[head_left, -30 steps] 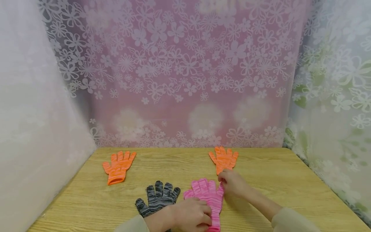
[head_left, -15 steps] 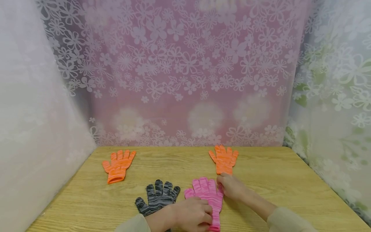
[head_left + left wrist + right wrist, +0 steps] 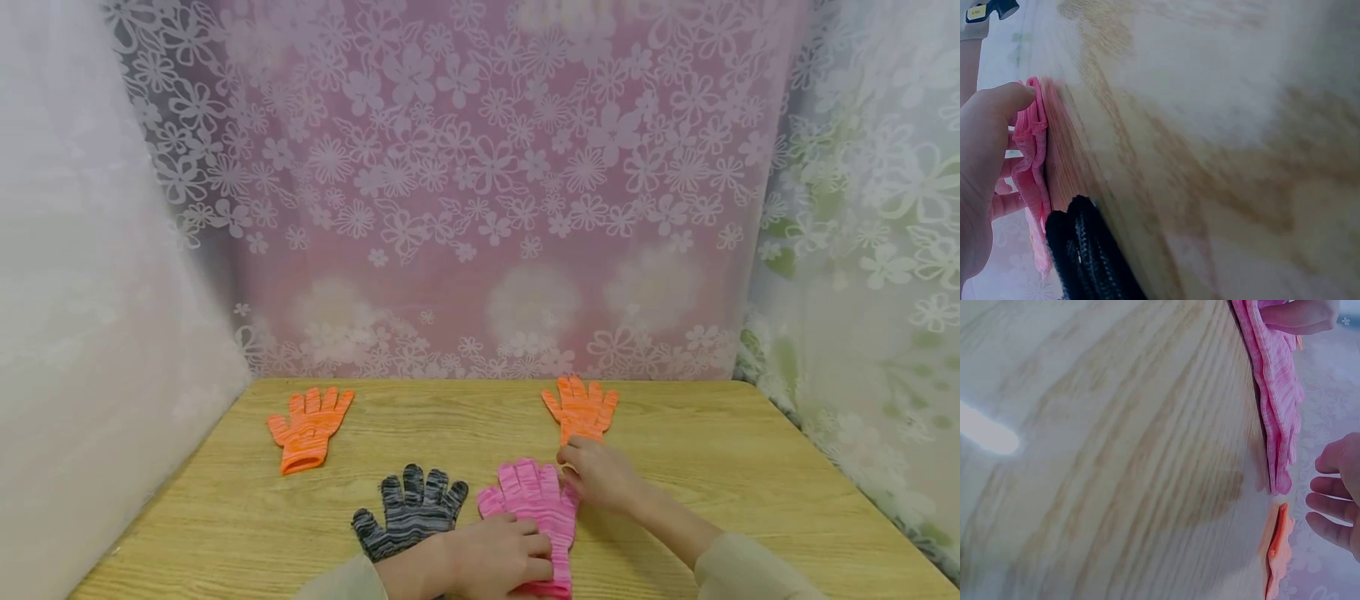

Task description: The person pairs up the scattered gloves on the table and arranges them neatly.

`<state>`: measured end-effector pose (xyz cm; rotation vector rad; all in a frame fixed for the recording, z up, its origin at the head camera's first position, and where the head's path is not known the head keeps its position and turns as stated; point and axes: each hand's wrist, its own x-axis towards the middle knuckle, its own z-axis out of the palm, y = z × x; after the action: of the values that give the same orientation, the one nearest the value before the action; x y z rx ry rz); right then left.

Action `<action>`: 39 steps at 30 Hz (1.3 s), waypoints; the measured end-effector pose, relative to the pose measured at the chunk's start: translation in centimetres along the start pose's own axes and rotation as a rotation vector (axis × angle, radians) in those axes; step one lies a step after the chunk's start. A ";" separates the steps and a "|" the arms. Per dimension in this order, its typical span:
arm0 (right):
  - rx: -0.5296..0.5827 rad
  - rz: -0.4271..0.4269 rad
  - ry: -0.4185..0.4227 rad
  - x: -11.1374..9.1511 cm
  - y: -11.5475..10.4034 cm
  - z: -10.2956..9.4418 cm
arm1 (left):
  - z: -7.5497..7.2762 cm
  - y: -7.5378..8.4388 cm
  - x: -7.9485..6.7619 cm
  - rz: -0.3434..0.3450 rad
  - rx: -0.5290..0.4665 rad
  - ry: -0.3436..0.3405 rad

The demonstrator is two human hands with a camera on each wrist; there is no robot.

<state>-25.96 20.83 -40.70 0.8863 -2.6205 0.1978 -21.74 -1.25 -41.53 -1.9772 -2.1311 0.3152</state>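
A pink knit glove (image 3: 528,492) lies flat on the wooden table, its fingers pointing away from me. My left hand (image 3: 495,554) rests on its lower part, and in the left wrist view the thumb touches the cuff while the fingers lie against the upper side. At the pink glove's upper right hovers my right hand (image 3: 603,477). The right wrist view shows its fingers (image 3: 1329,506) loosely bent, holding nothing and apart from the gloves. Just beyond it is an orange glove (image 3: 581,412), its cuff hidden behind that hand.
A black-and-grey glove (image 3: 412,517) lies left of the pink one, partly covered by my left forearm. Another orange glove (image 3: 309,429) sits at the far left of the table (image 3: 442,417). Flowered curtains (image 3: 480,208) stand behind and at both sides.
My right hand has come off the pink glove's outer finger and risen slightly. That finger lies lower than before. My left hand's fingers have spread a little rightward on the glove.
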 end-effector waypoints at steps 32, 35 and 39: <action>0.114 0.054 -0.079 2.5 -0.3 1.8 | 0.4 -0.2 0.0 0.019 0.006 -0.011; 0.101 0.038 -0.103 2.5 -0.3 1.9 | 0.4 -0.3 0.0 0.016 -0.006 -0.020; 0.062 0.003 -0.105 2.5 -0.3 2.3 | 0.4 -0.3 0.1 0.016 -0.022 -0.019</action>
<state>-28.27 18.66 -41.83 0.9380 -2.7260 0.2398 -22.14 -1.22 -41.83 -2.0122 -2.1408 0.3161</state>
